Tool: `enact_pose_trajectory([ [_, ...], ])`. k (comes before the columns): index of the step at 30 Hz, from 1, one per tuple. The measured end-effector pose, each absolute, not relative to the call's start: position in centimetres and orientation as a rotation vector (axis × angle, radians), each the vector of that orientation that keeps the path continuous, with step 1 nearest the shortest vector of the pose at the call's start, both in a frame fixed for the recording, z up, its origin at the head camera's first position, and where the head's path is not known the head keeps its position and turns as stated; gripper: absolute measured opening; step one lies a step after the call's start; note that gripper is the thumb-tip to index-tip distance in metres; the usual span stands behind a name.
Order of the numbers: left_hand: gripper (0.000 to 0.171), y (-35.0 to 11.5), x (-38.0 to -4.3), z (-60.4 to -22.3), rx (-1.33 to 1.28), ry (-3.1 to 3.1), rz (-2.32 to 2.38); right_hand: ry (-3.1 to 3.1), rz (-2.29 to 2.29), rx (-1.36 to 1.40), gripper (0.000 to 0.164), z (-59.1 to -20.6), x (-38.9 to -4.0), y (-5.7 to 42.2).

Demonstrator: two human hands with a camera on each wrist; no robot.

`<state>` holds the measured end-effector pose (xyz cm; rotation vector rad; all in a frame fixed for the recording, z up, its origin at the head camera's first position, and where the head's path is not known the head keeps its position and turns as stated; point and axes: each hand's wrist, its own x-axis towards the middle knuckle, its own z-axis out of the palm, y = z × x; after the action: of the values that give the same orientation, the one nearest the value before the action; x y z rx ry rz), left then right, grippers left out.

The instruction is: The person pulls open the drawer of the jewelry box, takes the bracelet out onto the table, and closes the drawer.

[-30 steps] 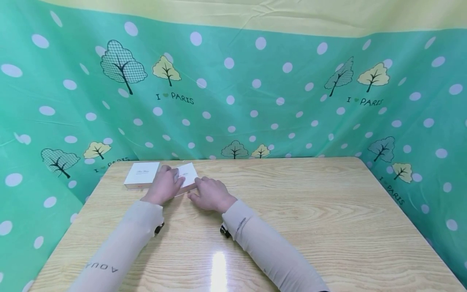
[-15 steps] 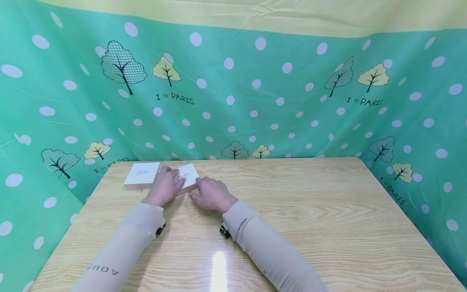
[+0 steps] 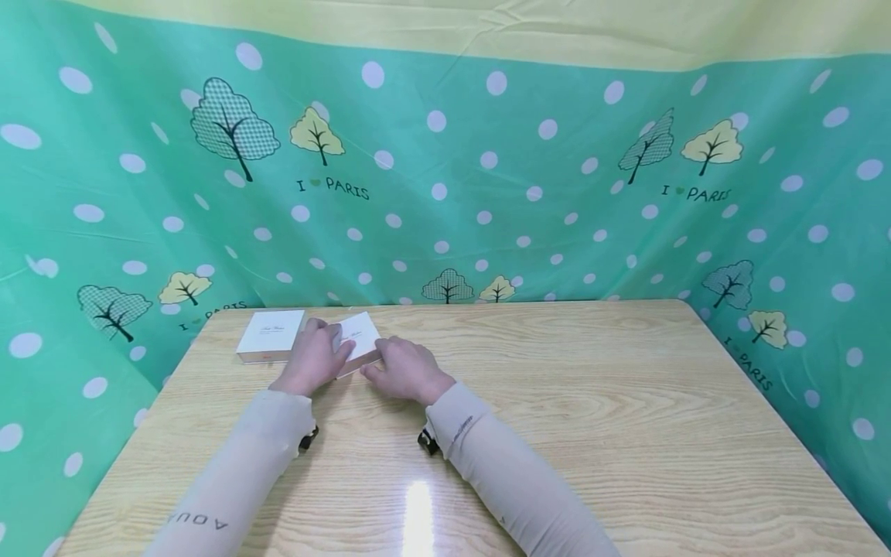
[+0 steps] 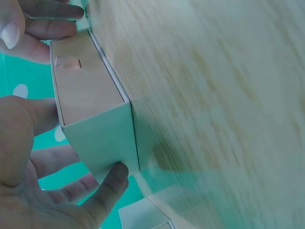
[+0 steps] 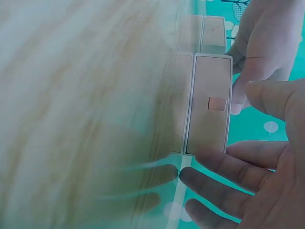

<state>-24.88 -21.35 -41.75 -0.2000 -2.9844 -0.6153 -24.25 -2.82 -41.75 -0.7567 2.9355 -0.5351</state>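
A small white drawer box (image 3: 361, 330) with script lettering on its lid lies turned at an angle at the table's back left. My left hand (image 3: 315, 359) grips its left part, thumb on the lid and fingers around the side and back. My right hand (image 3: 407, 371) is at the box's right end; its fingers extend fairly straight, index fingertip right at the corner. The right thumb is raised beside the lid's edge. In the right wrist view the pinkish drawer front (image 5: 205, 129) shows a small pull tab (image 5: 217, 104), and the drawer sits flush inside its sleeve.
A second, similar white box (image 3: 270, 333) stands just left of my left hand, near the table's back left corner. The wood-grain table (image 3: 592, 418) stretches away to the right. A green dotted curtain (image 3: 487, 201) hangs close behind the back edge.
The gripped box and both hands have shifted very slightly toward me and to the right. The second box stays in place.
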Motion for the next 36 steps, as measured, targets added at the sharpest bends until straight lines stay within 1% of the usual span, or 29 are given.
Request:
enact_pose_trajectory([
  [11,0.056,-21.1,-24.9,-42.1,-0.165,-2.971,-0.664,2.916,-0.594,-0.722,0.058,-41.9,-24.5,-2.4],
  [24,0.058,-20.6,-24.5,-42.0,-0.124,-2.984,-0.683,2.910,-0.630,-0.717,0.058,-42.1,-24.6,-2.0],
  [29,0.059,-20.4,-24.3,-41.9,-0.115,-3.001,-0.710,2.915,-0.647,-0.705,0.057,-42.2,-24.7,-1.7],
  [36,0.059,-20.0,-24.0,-41.5,-0.097,-3.012,-0.775,2.882,-0.740,-0.717,0.051,-42.0,-24.7,-1.1],
])
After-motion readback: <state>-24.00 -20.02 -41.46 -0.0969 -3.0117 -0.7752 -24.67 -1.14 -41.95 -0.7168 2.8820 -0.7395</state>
